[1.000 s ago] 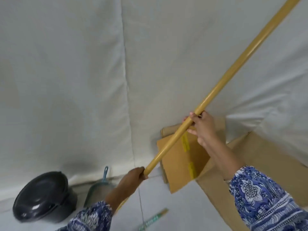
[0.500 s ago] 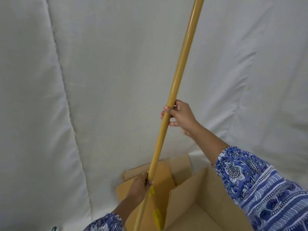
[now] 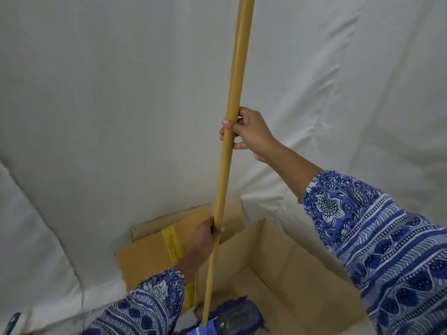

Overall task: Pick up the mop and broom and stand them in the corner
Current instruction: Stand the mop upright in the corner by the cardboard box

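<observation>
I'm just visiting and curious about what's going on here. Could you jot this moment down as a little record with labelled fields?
Scene: a person faces a white fabric backdrop
Held object: mop handle, yellow, nearly upright
Right hand: wrapped around the handle, higher up
Left hand: gripping the handle lower down
Mop head: blue, at the bottom edge of the view
Nearby: open cardboard box beside the mop, with yellow tape on a flap
Clothing: blue and white patterned sleeves
Broom: not in view

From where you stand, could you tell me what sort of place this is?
Probably a makeshift storage corner indoors: white fabric sheeting covers the walls, an open cardboard box sits against it, and the person holds a mop.
</observation>
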`<state>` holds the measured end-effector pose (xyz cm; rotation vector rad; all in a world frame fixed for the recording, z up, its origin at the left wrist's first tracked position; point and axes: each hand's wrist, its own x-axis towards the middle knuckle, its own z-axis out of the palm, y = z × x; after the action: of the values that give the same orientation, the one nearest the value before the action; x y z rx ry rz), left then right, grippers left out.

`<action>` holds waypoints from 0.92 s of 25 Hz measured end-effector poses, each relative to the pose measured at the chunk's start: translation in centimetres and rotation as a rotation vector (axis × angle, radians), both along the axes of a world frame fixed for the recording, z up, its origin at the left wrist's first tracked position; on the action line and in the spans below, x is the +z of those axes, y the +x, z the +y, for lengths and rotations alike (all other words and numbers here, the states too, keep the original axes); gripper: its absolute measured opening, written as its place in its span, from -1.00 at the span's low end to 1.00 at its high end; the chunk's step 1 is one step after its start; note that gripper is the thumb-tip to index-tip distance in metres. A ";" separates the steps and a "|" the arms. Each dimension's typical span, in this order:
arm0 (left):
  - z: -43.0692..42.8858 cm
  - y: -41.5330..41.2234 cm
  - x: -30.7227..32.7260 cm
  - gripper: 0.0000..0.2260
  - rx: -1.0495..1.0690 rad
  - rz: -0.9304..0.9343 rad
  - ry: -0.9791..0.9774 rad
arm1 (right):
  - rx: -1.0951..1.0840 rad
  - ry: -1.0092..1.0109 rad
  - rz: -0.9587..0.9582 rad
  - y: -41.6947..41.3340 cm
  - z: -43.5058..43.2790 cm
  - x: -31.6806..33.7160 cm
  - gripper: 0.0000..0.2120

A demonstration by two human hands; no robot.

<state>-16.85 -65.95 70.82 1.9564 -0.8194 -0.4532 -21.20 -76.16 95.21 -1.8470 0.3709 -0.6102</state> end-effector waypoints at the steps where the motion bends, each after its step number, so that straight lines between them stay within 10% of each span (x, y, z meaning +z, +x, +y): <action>1: -2.4 0.2 -0.6 -0.94 0.007 0.001 0.015 | 0.007 0.003 0.017 0.5 -2.5 -0.6 -0.91; 23: -26.2 5.6 -10.2 -0.89 0.343 0.141 0.164 | 0.265 -0.070 0.155 12.2 -28.1 -11.9 -0.91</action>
<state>-11.21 -92.14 60.57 2.1362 -0.3554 -0.4570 -9.01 -104.24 83.32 -1.9756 0.2023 -0.3031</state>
